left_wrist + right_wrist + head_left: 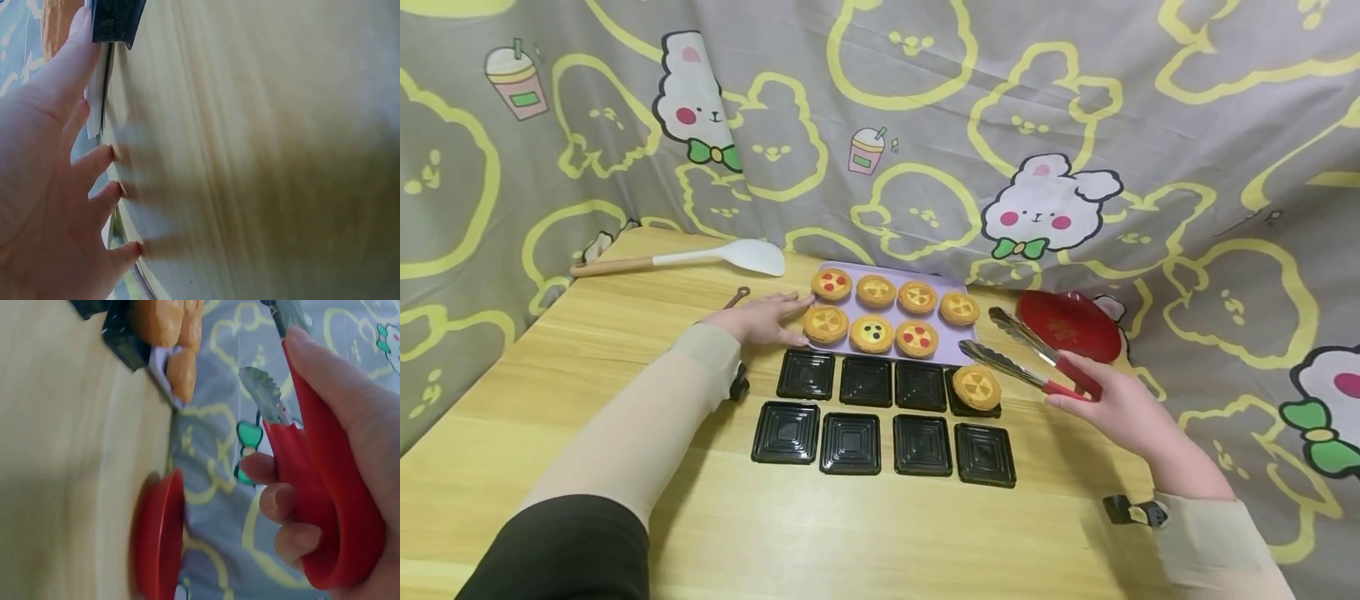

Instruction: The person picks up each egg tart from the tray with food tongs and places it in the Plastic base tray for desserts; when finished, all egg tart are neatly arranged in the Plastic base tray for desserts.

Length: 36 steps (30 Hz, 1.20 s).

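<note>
My right hand (1112,400) grips red-handled tongs (1037,360), their metal arms spread apart with nothing between the tips. The tips hang by the right end of a lilac tray (951,343), above an egg tart (977,387) that sits on a black square plastic base (992,410). Several more tarts stand on the tray in two rows, some topped with red pieces, one tart (872,333) with dark berries. At the tray's left end, my left hand (763,318) rests with fingers spread, thumb by the tray's corner; the left wrist view shows its fingertips on the tabletop (206,156).
More black bases (852,442) lie in two rows in front of the tray. A red round dish (1070,325) stands at the right, near the patterned curtain (917,125). A white spatula (752,256) with a wooden handle lies at the back left. A thin brown handle end (742,293) shows behind my left hand.
</note>
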### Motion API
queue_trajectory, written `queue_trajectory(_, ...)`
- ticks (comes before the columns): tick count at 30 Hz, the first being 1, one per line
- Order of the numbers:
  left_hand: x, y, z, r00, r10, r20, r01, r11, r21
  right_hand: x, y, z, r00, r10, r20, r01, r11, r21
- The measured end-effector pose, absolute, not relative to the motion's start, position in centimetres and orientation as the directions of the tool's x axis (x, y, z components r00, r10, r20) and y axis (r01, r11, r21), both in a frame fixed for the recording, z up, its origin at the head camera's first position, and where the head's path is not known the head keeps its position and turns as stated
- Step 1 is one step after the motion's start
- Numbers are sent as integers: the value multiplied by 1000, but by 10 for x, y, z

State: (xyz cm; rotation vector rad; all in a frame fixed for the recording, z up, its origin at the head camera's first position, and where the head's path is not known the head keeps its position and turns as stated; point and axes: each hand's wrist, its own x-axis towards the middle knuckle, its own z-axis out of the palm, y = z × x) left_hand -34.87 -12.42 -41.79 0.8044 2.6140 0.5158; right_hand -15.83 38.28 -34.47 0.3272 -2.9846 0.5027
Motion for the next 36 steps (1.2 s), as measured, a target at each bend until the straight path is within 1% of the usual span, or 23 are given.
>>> queue_trajectory(3, -349, -125, -419, -774, 593, -222, 462, 769, 441, -174, 370, -344, -972, -223, 81, -237, 918, -319)
queue_trajectory(8, -348, -124, -420, -777, 590, -218, 458, 768, 447, -198, 348, -354, -959, -283, 27, -276, 904, -326)
queue_trajectory(14, -346, -124, -422, -784, 581, -218, 451, 774, 445, -214, 326, -361, -949, -315, -6, -301, 911, -281)
queue_trajectory(21, -345, -124, -418, -784, 579, -224, 446, 777, 445, -223, 318, -366, -942, -337, 13, -332, 919, -211)
queue_trajectory(31, -344, -124, -417, -786, 577, -223, 442, 777, 449, -222, 316, -367, -946, -320, 51, -324, 932, -164)
queue_trajectory(36, -346, -124, -418, -783, 582, -222, 447, 773, 449, -216, 320, -359, -951, -303, 53, -308, 933, -187)
